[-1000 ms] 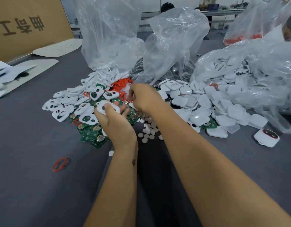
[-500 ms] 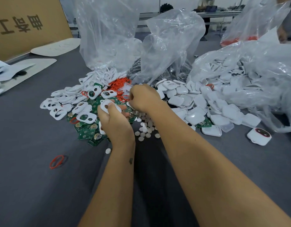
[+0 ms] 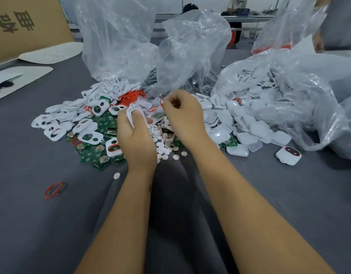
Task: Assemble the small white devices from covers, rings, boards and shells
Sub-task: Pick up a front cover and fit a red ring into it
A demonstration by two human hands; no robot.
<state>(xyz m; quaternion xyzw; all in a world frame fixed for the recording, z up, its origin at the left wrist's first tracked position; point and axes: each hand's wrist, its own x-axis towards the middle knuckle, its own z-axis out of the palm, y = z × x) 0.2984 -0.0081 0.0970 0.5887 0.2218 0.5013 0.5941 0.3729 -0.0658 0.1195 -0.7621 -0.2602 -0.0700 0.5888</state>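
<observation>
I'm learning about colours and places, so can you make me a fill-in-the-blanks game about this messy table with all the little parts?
1. The left hand holds a cover whose colour is ____.
2. The lone ring lying on the grey table is coloured ____.
3. The circuit boards in the pile are coloured ____.
4. The finished device lies to the ____ of the right hand.

Missing words: white; red; green; right
</observation>
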